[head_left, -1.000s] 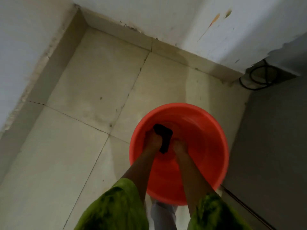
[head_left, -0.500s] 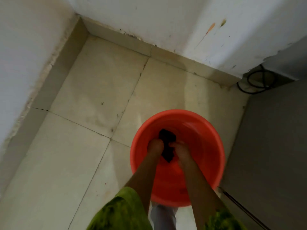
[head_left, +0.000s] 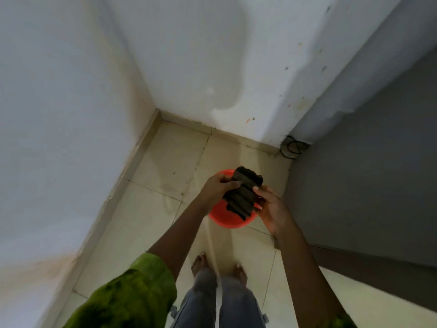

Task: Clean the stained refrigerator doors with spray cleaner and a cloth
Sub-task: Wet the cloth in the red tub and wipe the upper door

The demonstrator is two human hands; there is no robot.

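A dark, bunched cloth [head_left: 243, 194] hangs between both hands, well above the orange basin [head_left: 227, 220] on the tiled floor. My left hand [head_left: 218, 185] grips the cloth's upper left edge. My right hand [head_left: 272, 208] holds its right side, fingers curled round it. The grey refrigerator side [head_left: 369, 176] stands at the right. No spray cleaner is in view.
White walls meet in a corner ahead, with small orange and brown spots on the right wall [head_left: 250, 119]. A coiled black cable [head_left: 292, 147] lies at the wall foot beside the refrigerator. My bare feet [head_left: 218, 266] stand just behind the basin.
Both hands rose out of the basin with the cloth. The view pulled back and up, so the basin now looks small and lies far below the hands.
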